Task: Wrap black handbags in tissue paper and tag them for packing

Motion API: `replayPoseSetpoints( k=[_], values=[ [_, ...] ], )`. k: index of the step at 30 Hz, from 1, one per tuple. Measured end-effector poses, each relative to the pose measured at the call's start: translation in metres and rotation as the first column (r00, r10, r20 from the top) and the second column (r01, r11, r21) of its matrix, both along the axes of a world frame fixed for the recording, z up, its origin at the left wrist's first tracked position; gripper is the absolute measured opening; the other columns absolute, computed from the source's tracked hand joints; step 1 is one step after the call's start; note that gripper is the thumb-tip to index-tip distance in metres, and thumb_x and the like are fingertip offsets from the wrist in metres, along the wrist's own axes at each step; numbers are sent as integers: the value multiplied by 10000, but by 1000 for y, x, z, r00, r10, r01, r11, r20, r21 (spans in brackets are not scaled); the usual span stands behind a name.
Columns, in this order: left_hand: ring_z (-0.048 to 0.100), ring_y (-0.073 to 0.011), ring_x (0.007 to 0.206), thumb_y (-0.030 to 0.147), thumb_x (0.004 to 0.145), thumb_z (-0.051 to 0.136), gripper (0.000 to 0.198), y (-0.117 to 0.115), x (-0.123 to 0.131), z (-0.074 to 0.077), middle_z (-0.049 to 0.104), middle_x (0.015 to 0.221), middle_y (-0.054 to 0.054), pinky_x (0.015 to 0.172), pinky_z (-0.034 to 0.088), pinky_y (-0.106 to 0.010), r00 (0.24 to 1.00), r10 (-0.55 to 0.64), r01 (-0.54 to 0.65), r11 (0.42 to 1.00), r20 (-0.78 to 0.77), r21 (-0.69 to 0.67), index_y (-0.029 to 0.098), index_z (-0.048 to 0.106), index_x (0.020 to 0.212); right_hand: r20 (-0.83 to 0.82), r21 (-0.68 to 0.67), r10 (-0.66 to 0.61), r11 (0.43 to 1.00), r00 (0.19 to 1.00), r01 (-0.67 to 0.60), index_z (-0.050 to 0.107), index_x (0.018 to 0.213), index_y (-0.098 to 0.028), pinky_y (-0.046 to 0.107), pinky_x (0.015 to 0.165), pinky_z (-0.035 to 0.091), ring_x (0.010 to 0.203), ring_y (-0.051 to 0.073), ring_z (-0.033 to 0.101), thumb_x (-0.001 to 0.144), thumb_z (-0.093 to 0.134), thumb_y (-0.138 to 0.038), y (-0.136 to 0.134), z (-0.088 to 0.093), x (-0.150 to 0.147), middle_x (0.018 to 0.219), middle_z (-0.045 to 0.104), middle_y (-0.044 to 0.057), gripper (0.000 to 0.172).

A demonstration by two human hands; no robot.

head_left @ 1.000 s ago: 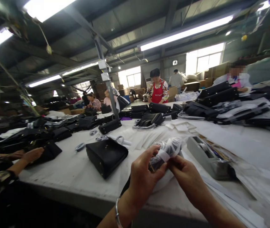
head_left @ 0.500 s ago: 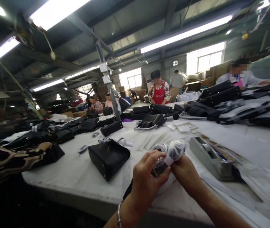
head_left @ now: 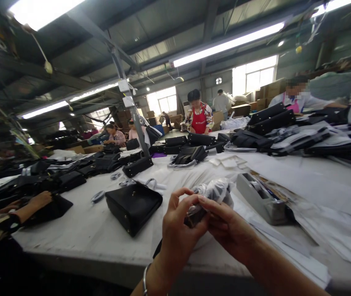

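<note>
My left hand (head_left: 178,230) and my right hand (head_left: 228,228) meet above the near edge of the white table (head_left: 79,230). Both are closed on a dark strap bundle wrapped in clear plastic (head_left: 213,192), which sticks up and away between my fingertips. The left thumb and fingers pinch its lower end; the right fingers press on it from the right. A metal bracelet (head_left: 146,279) circles my left wrist. A black handbag (head_left: 133,205) lies on the table just left of my hands.
A grey tape dispenser (head_left: 260,198) sits right of my hands among white paper sheets (head_left: 323,230). Several black bags (head_left: 190,154) and piles cover the far table. A co-worker's hand (head_left: 38,201) rests at left. Other people stand at the back.
The view shifted slightly right and my hands drew closer together. My right fingers moved over the top of the wrapped bundle. The co-worker's arm at left pulled back, the hand showing again.
</note>
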State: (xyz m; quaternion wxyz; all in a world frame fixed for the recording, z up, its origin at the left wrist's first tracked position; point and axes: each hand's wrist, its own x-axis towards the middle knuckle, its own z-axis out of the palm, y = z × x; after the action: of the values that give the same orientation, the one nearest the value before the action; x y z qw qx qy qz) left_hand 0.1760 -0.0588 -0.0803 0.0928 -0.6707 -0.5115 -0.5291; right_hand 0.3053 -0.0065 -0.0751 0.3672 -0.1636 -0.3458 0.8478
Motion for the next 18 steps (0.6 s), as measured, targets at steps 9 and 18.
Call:
replayPoseSetpoints(
  k=[9,18],
  values=[
    [643,-224,1125,340,833,721,750,-1,-22,-7,450,1502,-118,960,551,-379,988,51,-40,996,146,-76,307,328,1472,-37,85,66,994,997,-63,724,996,-187,106,553,498,622,38,574,775,808,-446,15,-2,1,937,678,23,351],
    [597,-226,1226,436,852,692,785,-5,-60,-48,575,1385,-86,1067,459,-405,936,128,-8,939,327,-345,307,286,1512,201,646,-566,690,800,326,766,977,-221,316,557,533,590,172,607,834,691,-580,13,-6,72,706,687,64,394]
  ],
)
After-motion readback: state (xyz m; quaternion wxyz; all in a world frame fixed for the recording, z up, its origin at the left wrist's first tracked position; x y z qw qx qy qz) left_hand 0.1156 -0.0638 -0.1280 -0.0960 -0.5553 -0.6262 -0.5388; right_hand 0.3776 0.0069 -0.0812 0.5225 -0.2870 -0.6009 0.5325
